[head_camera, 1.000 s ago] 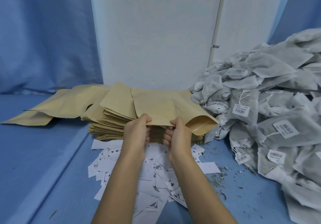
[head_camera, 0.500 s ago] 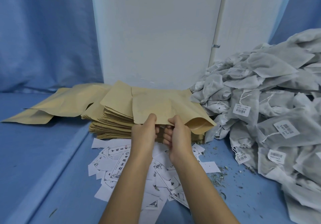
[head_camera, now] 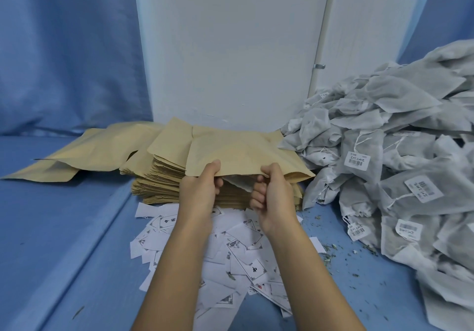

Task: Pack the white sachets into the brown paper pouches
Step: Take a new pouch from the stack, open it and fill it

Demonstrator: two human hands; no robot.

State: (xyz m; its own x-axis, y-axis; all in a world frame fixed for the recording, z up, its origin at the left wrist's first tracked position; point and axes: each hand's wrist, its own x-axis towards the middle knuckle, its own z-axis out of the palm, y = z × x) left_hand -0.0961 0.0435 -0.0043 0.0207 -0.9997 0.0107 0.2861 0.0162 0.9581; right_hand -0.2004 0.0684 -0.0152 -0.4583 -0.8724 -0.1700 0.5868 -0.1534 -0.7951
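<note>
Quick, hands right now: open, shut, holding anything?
Left hand: pinches the near edge of the brown pouch.
Right hand: fingers curled, grips the same pouch's edge.

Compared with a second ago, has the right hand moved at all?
Yes. The right hand has shifted slightly right, toward the sachet pile, pulling the brown pouch mouth open.

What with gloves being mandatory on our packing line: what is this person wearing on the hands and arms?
Nothing is worn. The left hand and right hand are bare: no gloves, and no rings on the fingers that show. The left forearm and right forearm are bare down to the frame's lower edge, with no sleeve, watch, bracelet or marking in view.
</note>
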